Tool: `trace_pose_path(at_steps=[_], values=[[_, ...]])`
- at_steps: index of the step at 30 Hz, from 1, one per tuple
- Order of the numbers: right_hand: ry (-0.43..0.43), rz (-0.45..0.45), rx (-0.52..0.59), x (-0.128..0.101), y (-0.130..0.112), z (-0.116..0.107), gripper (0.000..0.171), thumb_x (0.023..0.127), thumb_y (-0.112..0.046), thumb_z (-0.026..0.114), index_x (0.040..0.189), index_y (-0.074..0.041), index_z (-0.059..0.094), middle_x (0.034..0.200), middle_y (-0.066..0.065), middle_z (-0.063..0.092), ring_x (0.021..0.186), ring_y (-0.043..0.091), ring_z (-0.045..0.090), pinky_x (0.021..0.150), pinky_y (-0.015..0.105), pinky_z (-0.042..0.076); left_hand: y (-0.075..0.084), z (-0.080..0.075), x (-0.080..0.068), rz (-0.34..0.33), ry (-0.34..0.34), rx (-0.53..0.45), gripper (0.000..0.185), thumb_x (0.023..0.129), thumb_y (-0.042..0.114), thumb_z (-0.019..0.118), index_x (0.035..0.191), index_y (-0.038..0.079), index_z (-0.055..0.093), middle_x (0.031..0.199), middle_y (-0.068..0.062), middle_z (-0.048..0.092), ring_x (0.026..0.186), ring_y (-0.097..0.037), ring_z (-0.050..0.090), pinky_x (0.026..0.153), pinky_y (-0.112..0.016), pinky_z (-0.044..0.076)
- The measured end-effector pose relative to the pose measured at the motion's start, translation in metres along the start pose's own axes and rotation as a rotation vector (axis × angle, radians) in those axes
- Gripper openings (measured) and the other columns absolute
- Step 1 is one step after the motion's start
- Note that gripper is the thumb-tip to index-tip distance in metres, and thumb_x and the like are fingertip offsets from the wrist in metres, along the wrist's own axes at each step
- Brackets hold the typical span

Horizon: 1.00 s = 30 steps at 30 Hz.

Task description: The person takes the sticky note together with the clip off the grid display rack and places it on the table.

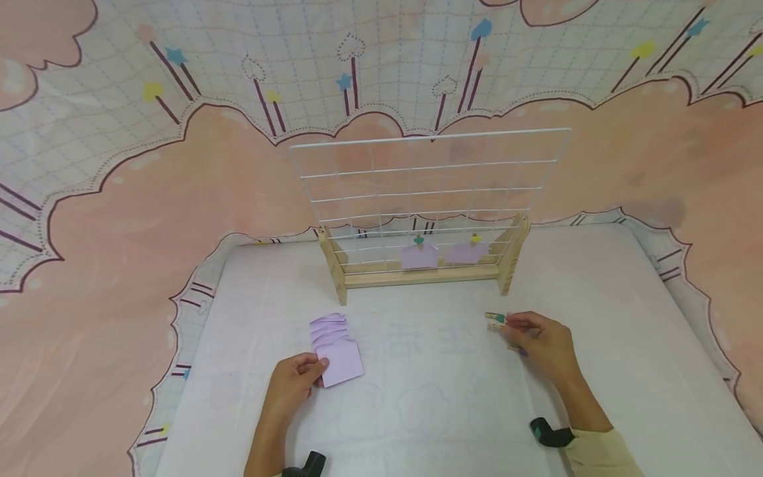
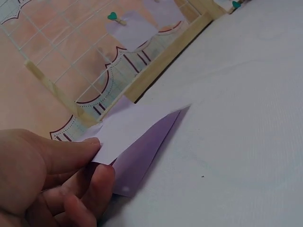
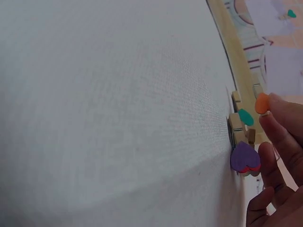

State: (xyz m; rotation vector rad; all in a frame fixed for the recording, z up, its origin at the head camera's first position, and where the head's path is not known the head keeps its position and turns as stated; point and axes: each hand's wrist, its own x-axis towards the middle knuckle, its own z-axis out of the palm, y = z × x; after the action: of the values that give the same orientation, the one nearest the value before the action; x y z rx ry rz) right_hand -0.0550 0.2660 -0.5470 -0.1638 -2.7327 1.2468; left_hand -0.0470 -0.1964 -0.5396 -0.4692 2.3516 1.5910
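Note:
My left hand [image 1: 290,385] pinches a square purple paper [image 1: 344,364] between thumb and fingers. The left wrist view shows its near edge lifted, with another purple sheet [image 2: 142,170] beneath. Beyond it, more purple sheets [image 1: 329,326] lie in an overlapping row on the white table. Over on the right, my right hand [image 1: 545,344] pinches a small wooden clothespin with an orange heart [image 3: 262,103] between thumb and forefinger. Just below those fingers lie several wooden clothespins, among them one with a green heart [image 3: 245,117] and one with a purple heart [image 3: 245,155].
A white wire grid [image 1: 429,175] on a wooden stand [image 1: 423,277] rises at the back middle of the table. Two purple papers hang low on it, one by a green clothespin [image 1: 418,240], the other by a yellow clothespin [image 1: 475,238]. Patterned cloth [image 1: 208,179] covers the background.

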Motion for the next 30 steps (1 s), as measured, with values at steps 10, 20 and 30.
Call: trace_pose_path(at_steps=[10, 20, 30], values=[[0.008, 0.017, -0.011, 0.001, 0.000, 0.001, 0.021, 0.087, -0.015, 0.082, 0.106, -0.009, 0.077, 0.097, 0.010, 0.078, 0.072, 0.001, 0.060, 0.056, 0.020, 0.051, -0.008, 0.001, 0.008, 0.013, 0.004, 0.009, 0.022, 0.090, 0.022, 0.079, 0.093, 0.002, 0.069, 0.065, -0.003, 0.066, 0.053, -0.012, 0.051, 0.046, -0.022, 0.038], [0.010, 0.010, -0.047, 0.002, 0.004, 0.004, 0.021, 0.087, -0.023, 0.083, 0.104, -0.013, 0.078, 0.092, 0.004, 0.078, 0.073, 0.004, 0.056, 0.057, 0.020, 0.048, -0.011, 0.001, 0.008, 0.020, 0.008, -0.018, 0.028, 0.086, 0.026, 0.083, 0.083, 0.003, 0.065, 0.062, -0.004, 0.065, 0.052, -0.012, 0.054, 0.046, -0.022, 0.040], [-0.019, 0.024, -0.050, 0.004, 0.003, 0.004, 0.023, 0.088, -0.026, 0.082, 0.106, -0.012, 0.078, 0.087, 0.004, 0.077, 0.067, 0.004, 0.052, 0.052, 0.022, 0.045, -0.012, 0.001, 0.008, 0.019, 0.013, -0.044, 0.033, 0.086, 0.024, 0.084, 0.077, 0.003, 0.060, 0.062, -0.003, 0.062, 0.052, -0.014, 0.056, 0.047, -0.022, 0.042]])
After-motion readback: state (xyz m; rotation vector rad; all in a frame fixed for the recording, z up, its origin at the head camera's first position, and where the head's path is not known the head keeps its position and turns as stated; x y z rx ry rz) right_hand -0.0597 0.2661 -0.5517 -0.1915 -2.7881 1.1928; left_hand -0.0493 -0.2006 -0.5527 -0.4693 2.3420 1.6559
